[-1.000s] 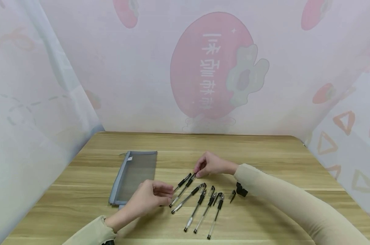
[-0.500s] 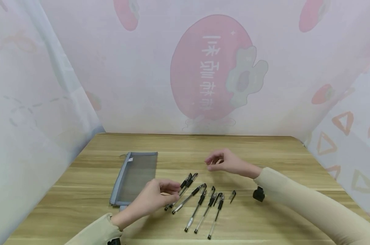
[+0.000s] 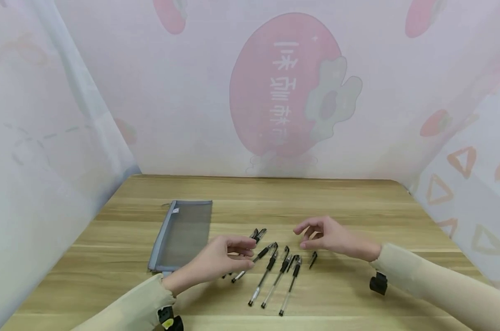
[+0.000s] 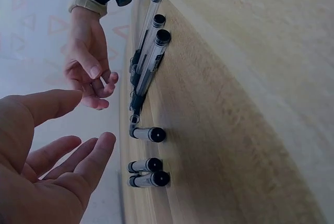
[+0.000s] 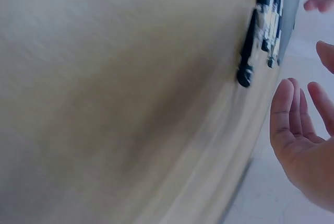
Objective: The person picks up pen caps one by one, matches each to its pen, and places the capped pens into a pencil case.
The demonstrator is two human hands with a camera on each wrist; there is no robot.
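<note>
1. Six slender pens, clear-barrelled with black grips: lying slantwise in a loose row; leftmost partly hidden behind left hand.
2. Loose black cap: right of pens, near right hand.
3. Grey mesh pouch: flat, left of pens.

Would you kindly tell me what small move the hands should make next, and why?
Probably lower the left hand and pinch the rightmost pen that it partly hides in the head view. That hand hovers close to it and looks empty; the right hand looks empty too, so it seems free to help.
</note>
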